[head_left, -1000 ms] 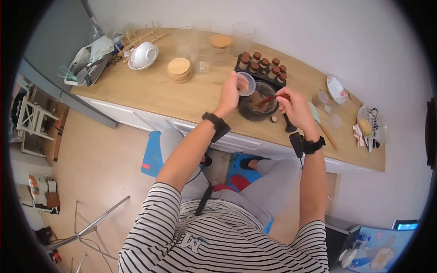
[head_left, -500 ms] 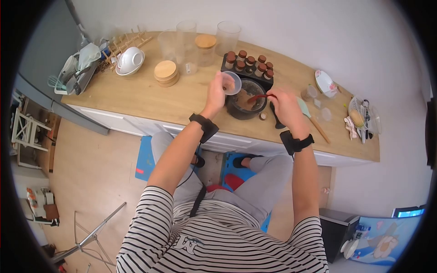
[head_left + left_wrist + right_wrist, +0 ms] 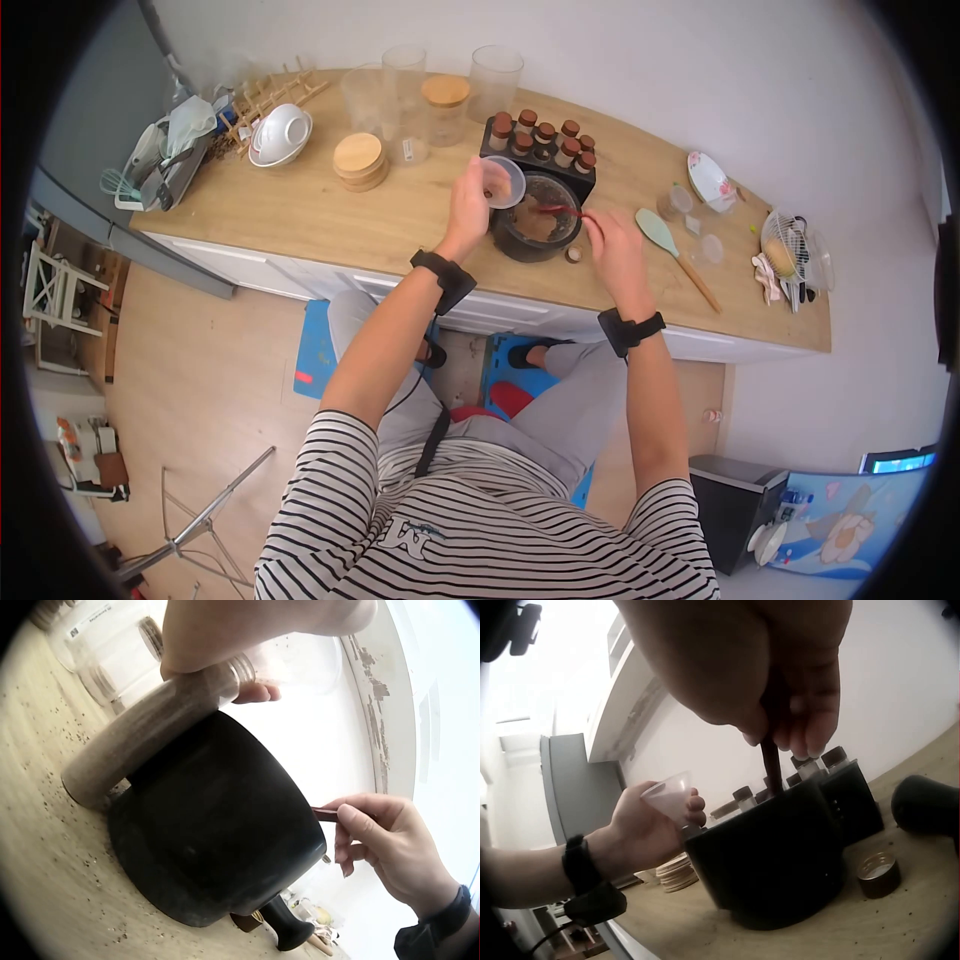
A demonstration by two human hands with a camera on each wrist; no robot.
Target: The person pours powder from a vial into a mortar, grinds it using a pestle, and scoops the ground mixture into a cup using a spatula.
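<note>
A black mortar bowl (image 3: 535, 222) (image 3: 217, 840) (image 3: 772, 862) with brown powder inside stands on the wooden counter (image 3: 330, 215). My left hand (image 3: 478, 192) (image 3: 255, 630) (image 3: 652, 825) grips a small clear jar (image 3: 503, 182) (image 3: 150, 727) (image 3: 671, 799) of brown powder, tilted at the bowl's left rim. My right hand (image 3: 600, 225) (image 3: 375, 832) (image 3: 780, 675) pinches a red spoon (image 3: 558, 210) (image 3: 324, 814) (image 3: 771, 766) whose tip reaches into the bowl. The jar's cap (image 3: 574, 254) (image 3: 877, 874) lies beside the bowl. A black pestle (image 3: 289, 930) (image 3: 930, 806) lies to the right.
A rack of spice jars (image 3: 540, 145) stands right behind the bowl. A green spatula (image 3: 675, 250) lies to the right. Clear containers (image 3: 410, 85), wooden lids (image 3: 358, 160) and a white bowl (image 3: 280, 132) stand at the back left. A dish rack (image 3: 165, 150) is at the far left.
My right hand has drawn slightly back toward the counter's front edge with the spoon still in the bowl. The left hand keeps the jar tilted at the rim.
</note>
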